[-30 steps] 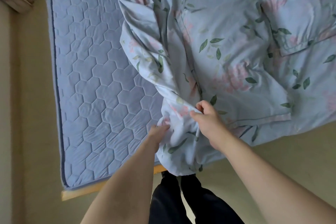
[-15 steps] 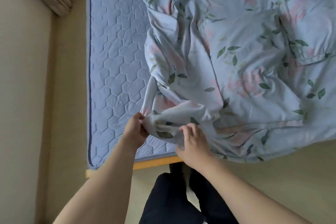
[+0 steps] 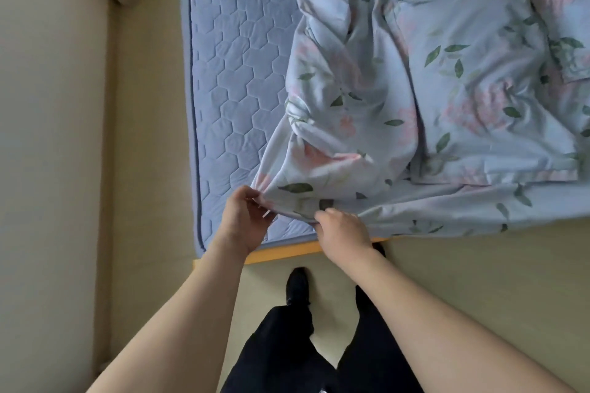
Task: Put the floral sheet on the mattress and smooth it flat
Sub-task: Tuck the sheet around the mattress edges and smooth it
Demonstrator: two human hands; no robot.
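While left hand (image 3: 244,220) and right hand (image 3: 343,233) pinch floral sheet (image 3: 399,99) hem, mattress (image 3: 236,73) left bare

My forearms are bare all the way up, no sleeves, watch or rings showing on my left hand (image 3: 244,220) or right hand (image 3: 343,234). Below I wear loose black cloth trousers (image 3: 287,348) and a black shoe (image 3: 297,285).
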